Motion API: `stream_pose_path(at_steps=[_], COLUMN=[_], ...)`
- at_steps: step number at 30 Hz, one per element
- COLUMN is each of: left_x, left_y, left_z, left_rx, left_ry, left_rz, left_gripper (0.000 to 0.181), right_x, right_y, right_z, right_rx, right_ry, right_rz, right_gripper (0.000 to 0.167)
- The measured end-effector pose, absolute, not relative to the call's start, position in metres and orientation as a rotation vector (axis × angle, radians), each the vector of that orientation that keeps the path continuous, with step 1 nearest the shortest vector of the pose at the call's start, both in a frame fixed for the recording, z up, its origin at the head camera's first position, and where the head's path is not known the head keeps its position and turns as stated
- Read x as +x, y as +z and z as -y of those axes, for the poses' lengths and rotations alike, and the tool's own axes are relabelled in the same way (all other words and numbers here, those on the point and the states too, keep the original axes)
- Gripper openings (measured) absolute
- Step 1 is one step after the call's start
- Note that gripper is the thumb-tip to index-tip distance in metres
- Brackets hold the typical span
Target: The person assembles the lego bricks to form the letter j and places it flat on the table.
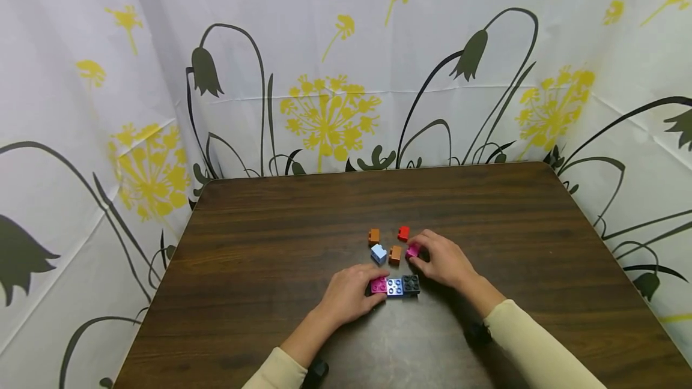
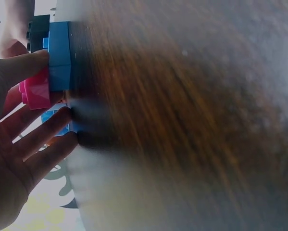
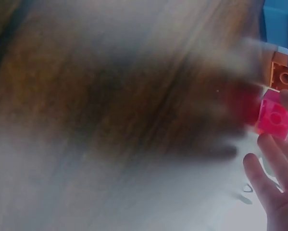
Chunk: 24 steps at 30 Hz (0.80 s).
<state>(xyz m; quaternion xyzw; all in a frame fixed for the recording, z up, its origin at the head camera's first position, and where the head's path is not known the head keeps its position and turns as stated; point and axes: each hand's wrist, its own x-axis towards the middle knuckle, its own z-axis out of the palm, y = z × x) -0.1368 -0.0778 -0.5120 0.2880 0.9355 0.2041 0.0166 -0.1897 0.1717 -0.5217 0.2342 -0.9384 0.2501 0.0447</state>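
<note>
My left hand (image 1: 350, 294) grips the left end of a small toy brick assembly, its thumb and fingers on a pink brick (image 1: 379, 284). Beside that one, light blue studs (image 1: 394, 286) show, then a black brick (image 1: 411, 284). From the left wrist view, blue bricks (image 2: 60, 77) form the layer underneath. With thumb and fingers, my right hand (image 1: 444, 259) pinches a separate pink brick (image 3: 275, 118), whose hollow underside faces the right wrist camera. Close to it are an orange brick (image 1: 395, 255) and a red brick (image 1: 403, 233).
A loose light blue brick (image 1: 378, 254) and another orange brick (image 1: 373, 236) lie just beyond the assembly. Everything stands on a dark wood-grain table (image 1: 259, 245). A white curtain (image 1: 346, 47) with printed flowers hangs behind the far edge.
</note>
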Motion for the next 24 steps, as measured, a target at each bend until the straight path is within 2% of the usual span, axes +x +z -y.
stream_pose_path(at_steps=[5, 13, 24], left_x=[-0.137, -0.138, -0.137], left_y=[-0.513, -0.510, -0.509], left_z=[0.078, 0.077, 0.077], left_rx=[0.886, 0.874, 0.867], left_ry=[0.639, 0.636, 0.640], left_rz=[-2.901, -2.895, -2.897], left_gripper=[0.042, 0.042, 0.041], right_x=[-0.187, -0.176, -0.151], right_y=[-0.517, -0.509, -0.507], right_z=[-0.177, -0.189, -0.190], right_rx=[0.676, 0.714, 0.814], right_ry=[0.914, 1.023, 1.171], right_rz=[2.830, 2.748, 2.643], right_gripper=[0.029, 0.044, 0.032])
